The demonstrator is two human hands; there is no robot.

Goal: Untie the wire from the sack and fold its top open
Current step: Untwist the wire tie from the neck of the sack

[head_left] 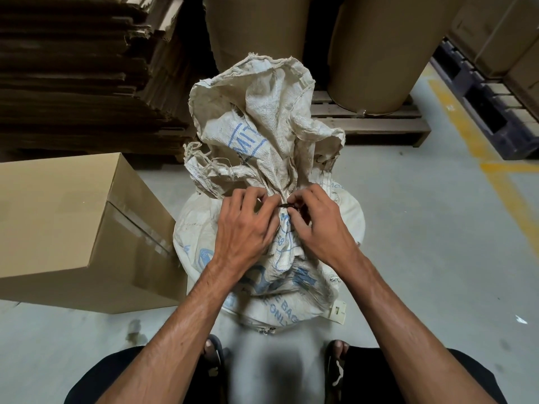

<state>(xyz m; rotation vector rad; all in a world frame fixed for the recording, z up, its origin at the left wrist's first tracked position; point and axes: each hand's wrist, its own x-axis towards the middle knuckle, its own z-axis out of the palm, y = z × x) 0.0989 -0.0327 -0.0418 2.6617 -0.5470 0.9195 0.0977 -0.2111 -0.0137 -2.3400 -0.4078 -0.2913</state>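
Both forearms are extended forward and downward from the bottom of the view, converging on the tied neck of a woven sack (262, 135). The left hand (245, 228) is held palm down, knuckles up, with its fingers curled in toward the neck; its fingertips are pinched at the dark wire (285, 205) wound around the gathered fabric. The right hand (319, 228) is mirrored on the other side, fingers curled and pinched on the same wire at the neck. The two hands are nearly touching, with the wire seen as a short dark band between them.

The sack is stood on the grey concrete floor (423, 258) directly beneath and beyond the hands. Its bunched, crumpled top is spread upward beyond the fingers, with blue printed lettering on it, and its full round body is seen below the wrists. The neck is still cinched by the wire.

A closed cardboard box (75, 228) is set just left of the left hand. Beyond the sack, stacked flattened cardboard (81, 77) is seen to the left, and large brown paper rolls (388, 48) on a wooden pallet (379, 123) to the right. Sandalled feet are seen below the forearms.
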